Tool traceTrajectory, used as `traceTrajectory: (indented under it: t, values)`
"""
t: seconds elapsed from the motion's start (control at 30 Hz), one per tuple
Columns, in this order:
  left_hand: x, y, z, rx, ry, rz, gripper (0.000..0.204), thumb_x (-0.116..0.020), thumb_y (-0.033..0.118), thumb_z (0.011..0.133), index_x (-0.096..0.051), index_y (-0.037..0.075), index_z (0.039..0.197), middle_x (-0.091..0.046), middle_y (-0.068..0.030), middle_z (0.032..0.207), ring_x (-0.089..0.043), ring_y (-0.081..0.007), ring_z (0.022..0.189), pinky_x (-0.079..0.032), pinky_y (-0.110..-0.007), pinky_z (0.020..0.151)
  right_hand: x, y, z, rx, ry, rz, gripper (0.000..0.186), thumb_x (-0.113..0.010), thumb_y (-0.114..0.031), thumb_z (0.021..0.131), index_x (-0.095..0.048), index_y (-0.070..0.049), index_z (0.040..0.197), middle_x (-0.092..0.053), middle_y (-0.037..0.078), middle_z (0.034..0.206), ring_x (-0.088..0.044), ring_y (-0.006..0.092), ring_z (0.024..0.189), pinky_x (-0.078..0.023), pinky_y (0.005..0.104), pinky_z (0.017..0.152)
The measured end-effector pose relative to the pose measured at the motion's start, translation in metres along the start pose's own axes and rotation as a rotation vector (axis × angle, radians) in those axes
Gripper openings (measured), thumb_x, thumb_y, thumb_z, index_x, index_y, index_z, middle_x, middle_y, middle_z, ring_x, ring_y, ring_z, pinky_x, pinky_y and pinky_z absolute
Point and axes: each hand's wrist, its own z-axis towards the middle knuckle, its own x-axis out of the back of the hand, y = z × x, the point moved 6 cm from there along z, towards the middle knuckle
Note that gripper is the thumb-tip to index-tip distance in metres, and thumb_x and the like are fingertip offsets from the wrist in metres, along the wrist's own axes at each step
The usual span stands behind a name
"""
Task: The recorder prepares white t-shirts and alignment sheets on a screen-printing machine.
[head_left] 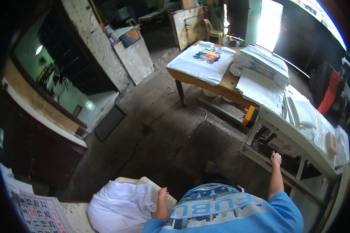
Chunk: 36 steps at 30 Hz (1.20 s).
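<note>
My left hand (163, 193) rests at the edge of a cream plastic chair (149, 181), its fingers loosely laid and holding nothing I can see. Beside it, a bunched white cloth (118, 206) lies over the chair. My right arm reaches forward, and my right hand (275, 159) is closed in front of the pale metal frame (299, 136) of a long bench. What its fingers hold, if anything, is hidden. A yellow switch box (250, 116) with a red button is fixed to the near corner of that frame.
On a wooden table (229, 82) lie a printed white T-shirt (206, 60) and stacks of folded white shirts (262, 64). Loose white fabric (301, 110) covers the bench. A dark mat (110, 123) lies by the left doorway. A calendar sheet (42, 213) is at lower left.
</note>
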Motion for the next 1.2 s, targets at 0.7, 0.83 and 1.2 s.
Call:
traceTrajectory:
  t: [0.7,0.83,1.2]
  values:
    - [0.028,0.007,-0.069,-0.024,0.374,0.313,0.027,-0.044,0.019,0.075,-0.064,0.001,0.078,-0.060,-0.0197,0.087,-0.057,-0.0353,0.081,-0.045,-0.042,0.074,0.036,-0.498,-0.034,1.387,0.611,0.457,0.023,-0.047,-0.015,0.083,-0.055,-0.003,0.101,-0.051,0.015,0.107,-0.048,0.0299,0.100,-0.040,0.0393,0.084]
    - [0.033,-0.005,-0.061,0.083,0.560,-0.078,0.028,-0.051,0.023,0.072,-0.063,0.000,0.081,-0.061,-0.0197,0.087,-0.058,-0.0345,0.083,-0.045,-0.040,0.074,-0.008,-0.566,-0.069,1.508,0.329,0.385,0.023,-0.046,-0.012,0.082,-0.055,-0.001,0.100,-0.052,0.016,0.105,-0.049,0.0307,0.098,-0.042,0.0384,0.081]
    - [-0.022,-0.066,-0.063,0.313,0.574,-0.209,0.034,-0.052,0.025,0.070,-0.062,0.000,0.090,-0.060,-0.0202,0.091,-0.057,-0.0328,0.090,-0.044,-0.037,0.079,-0.104,-0.681,-0.217,1.838,-0.252,0.408,0.015,-0.052,-0.005,0.077,-0.055,0.001,0.090,-0.055,0.014,0.087,-0.054,0.0278,0.083,-0.045,0.0367,0.067]
